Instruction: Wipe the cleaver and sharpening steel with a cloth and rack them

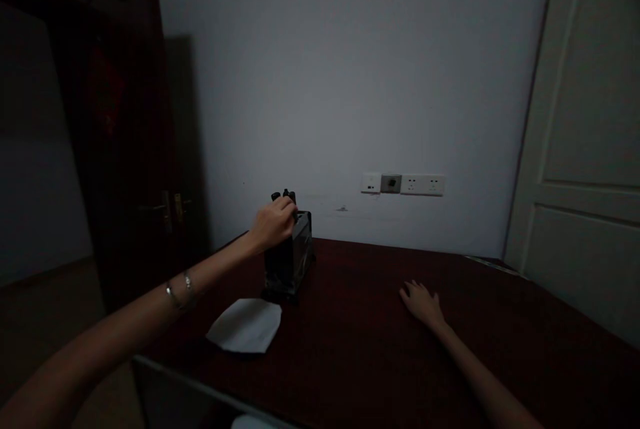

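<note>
My left hand (274, 221) reaches to the top of a dark knife block (289, 259) that stands upright on the dark red table (350, 322). Its fingers are closed at the block's top, seemingly round a knife whose handle they mostly hide. Several black knife handles (285, 195) stick up just beyond the fingers. In front of the block lies a flat white sheet (245, 325); paper or cloth, I cannot tell. Over on the right, my right hand (423, 303) rests palm down on the tabletop, fingers spread, holding nothing.
A pale wall with a row of sockets (423, 184) rises behind the table. To the left is a dark door with a metal handle (167, 212); a pale panelled door (590, 149) borders the right. A thin grey edge (200, 385) crosses the near left. The light is dim.
</note>
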The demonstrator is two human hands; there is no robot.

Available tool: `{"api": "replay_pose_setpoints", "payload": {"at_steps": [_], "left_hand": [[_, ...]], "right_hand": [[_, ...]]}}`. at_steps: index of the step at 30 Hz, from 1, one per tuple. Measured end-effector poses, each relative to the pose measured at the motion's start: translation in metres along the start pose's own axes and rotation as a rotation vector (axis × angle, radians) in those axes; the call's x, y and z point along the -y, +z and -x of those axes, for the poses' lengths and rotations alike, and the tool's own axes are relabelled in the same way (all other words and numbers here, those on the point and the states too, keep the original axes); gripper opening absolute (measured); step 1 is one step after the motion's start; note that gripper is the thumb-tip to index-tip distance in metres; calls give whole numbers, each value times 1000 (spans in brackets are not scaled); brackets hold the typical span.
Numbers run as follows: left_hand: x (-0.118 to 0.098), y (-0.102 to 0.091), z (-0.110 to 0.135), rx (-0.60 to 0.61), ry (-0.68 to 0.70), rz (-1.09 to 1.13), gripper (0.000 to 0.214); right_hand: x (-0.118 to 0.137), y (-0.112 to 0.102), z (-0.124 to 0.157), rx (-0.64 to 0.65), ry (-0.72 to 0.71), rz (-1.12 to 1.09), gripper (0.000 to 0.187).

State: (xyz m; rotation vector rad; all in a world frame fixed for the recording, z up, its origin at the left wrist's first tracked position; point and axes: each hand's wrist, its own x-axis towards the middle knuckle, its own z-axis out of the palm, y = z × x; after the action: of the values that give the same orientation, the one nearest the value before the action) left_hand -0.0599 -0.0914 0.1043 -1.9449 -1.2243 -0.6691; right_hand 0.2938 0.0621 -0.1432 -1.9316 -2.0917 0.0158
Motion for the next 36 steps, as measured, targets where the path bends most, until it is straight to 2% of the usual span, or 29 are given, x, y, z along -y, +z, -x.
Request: {"api": "replay_pose_setpoints", "payload": {"at_steps": [3, 6, 8, 10, 14, 17, 22, 27, 36], "left_hand": [[46, 2, 5, -58, -258, 120, 22], [86, 16, 6, -21, -565, 489, 23], [104, 28, 5, 42, -630, 613, 23], [114, 40, 4, 103, -637, 708, 29], [118, 60, 4, 198, -603, 934, 43], [120, 74, 3, 197, -649, 1149, 46], [129, 92, 1, 194, -709, 1258, 40], [133, 99, 2, 200, -723, 1332, 35], [129, 99, 2, 178, -731, 1351, 33]], "right_hand": [[0, 2, -1, -5, -3, 12, 51], [-1, 4, -2, -7, -1, 23, 52], [-2, 5, -3, -2, -1, 28, 53], [-3, 8, -5, 10, 2, 34, 53], [-6, 14, -9, 3, 7, 45, 53], [-8, 16, -11, -12, 1, 40, 53], [-5, 11, -7, -28, -8, 56, 52], [-2, 8, -4, -21, 2, 49, 51], [-3, 8, -5, -15, 4, 33, 53]]}}
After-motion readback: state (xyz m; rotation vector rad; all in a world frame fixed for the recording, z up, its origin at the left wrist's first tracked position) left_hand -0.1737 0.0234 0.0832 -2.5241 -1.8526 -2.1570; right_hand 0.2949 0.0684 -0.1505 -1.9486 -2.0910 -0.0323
